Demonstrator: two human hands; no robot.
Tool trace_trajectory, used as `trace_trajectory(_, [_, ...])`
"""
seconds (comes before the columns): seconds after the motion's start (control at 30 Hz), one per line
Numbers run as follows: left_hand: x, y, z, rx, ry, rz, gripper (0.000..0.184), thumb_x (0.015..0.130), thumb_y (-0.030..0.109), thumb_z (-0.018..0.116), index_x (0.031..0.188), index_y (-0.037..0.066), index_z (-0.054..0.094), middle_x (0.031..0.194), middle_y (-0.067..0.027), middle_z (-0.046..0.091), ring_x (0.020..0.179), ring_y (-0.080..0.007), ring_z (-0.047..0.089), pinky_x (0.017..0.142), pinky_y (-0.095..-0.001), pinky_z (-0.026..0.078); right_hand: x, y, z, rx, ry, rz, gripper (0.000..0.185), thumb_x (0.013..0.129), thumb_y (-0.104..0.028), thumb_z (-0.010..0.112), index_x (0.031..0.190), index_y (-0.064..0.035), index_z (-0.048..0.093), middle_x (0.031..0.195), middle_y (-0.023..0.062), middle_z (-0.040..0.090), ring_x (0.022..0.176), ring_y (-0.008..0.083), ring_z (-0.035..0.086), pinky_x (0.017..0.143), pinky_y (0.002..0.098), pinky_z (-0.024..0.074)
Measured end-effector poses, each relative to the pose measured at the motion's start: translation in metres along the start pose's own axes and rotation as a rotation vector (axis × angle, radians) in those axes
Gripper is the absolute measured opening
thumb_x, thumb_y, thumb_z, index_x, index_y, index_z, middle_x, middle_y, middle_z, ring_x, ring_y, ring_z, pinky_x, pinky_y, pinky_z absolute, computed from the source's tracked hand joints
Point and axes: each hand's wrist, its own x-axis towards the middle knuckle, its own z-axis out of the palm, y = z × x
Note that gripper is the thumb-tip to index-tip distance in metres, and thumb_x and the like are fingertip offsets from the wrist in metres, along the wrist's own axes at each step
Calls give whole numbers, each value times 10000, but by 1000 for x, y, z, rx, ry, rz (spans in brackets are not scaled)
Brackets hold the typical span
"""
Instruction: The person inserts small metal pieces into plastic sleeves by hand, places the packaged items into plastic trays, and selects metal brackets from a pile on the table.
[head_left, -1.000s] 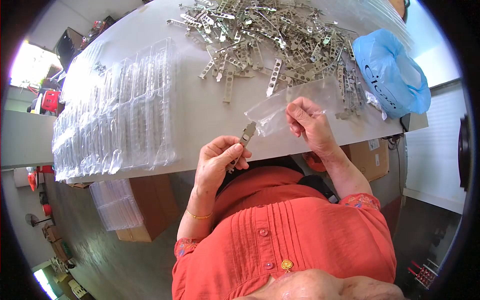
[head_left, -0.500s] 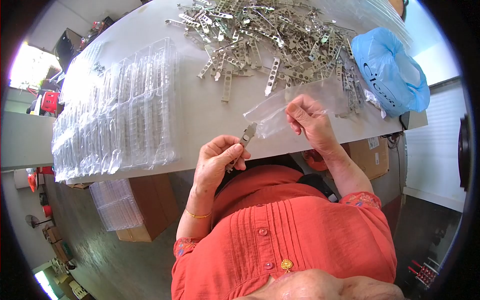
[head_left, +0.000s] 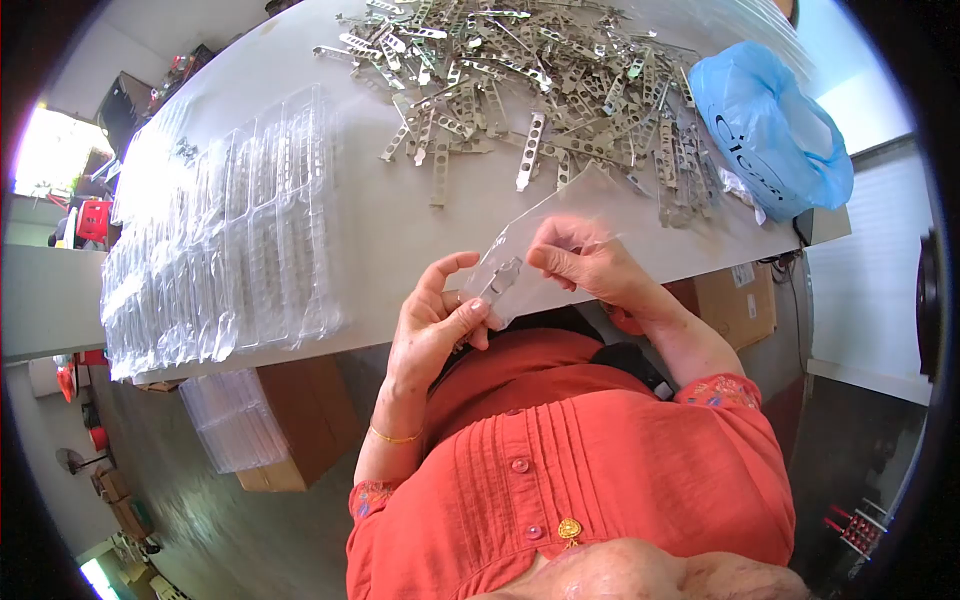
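My left hand (head_left: 435, 325) pinches a flat metal bracket (head_left: 503, 277) with holes, its upper end inside a clear plastic bag (head_left: 535, 225). The bag's mouth lies at the left thumb and fingers, and the left index finger is raised. My right hand (head_left: 585, 260) grips the bag from the right side with thumb and fingers pressed together. Beyond both hands, a heap of loose metal brackets (head_left: 540, 75) lies on the grey table (head_left: 385, 245).
Filled clear plastic trays (head_left: 225, 230) stand in a row on the left of the table. A blue plastic bag (head_left: 765, 130) sits at the right. Cardboard boxes (head_left: 310, 415) are below the table edge, with more clear trays (head_left: 232, 420) beside them.
My right hand has moved left with the clear bag, which now covers the upper part of the bracket. The left index finger has lifted. The view has shifted slightly.
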Motion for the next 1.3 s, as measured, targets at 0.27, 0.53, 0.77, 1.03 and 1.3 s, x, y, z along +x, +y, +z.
trace_trajectory(0.27, [2, -5, 9, 80, 33, -49, 177, 947, 93, 665, 1087, 18, 587, 828, -76, 694, 626, -96, 604, 571, -207, 474, 1, -3, 11, 5, -83, 69, 266, 928, -288, 732, 994, -58, 615, 735, -9, 563, 566, 63, 499, 489, 231, 375])
trace_trajectory(0.53, [1, -10, 16, 228, 10, 31, 94, 976, 50, 597, 1042, 0, 555, 844, -52, 644, 689, -81, 579, 631, -225, 482, -1, -1, 15, 15, -249, 110, 283, 895, -248, 746, 1013, -34, 605, 744, 39, 615, 526, 89, 519, 454, 243, 398])
trace_trajectory(0.77, [-2, -11, 18, 356, -81, 28, 76, 1014, 51, 525, 1076, 10, 541, 917, -48, 630, 711, -78, 541, 649, -223, 468, -4, -2, 19, 105, -425, 144, 195, 860, -199, 775, 896, -30, 684, 694, 29, 609, 501, 84, 516, 448, 227, 404])
trace_trajectory(1.03, [-6, 3, 27, 243, -70, -30, 357, 923, 81, 505, 1265, 7, 432, 901, -40, 582, 747, -104, 523, 725, -256, 443, -2, 4, 21, 48, -432, 230, 244, 844, -297, 772, 889, -59, 742, 670, 17, 589, 486, 82, 506, 432, 231, 401])
trace_trajectory(1.3, [4, -19, 25, 581, 65, 85, 199, 1028, 205, 562, 1078, 12, 555, 987, -58, 563, 765, -114, 554, 682, -286, 480, -1, 12, 27, -65, -353, 265, 286, 835, -371, 779, 876, -89, 752, 684, 26, 591, 516, 110, 538, 470, 249, 444])
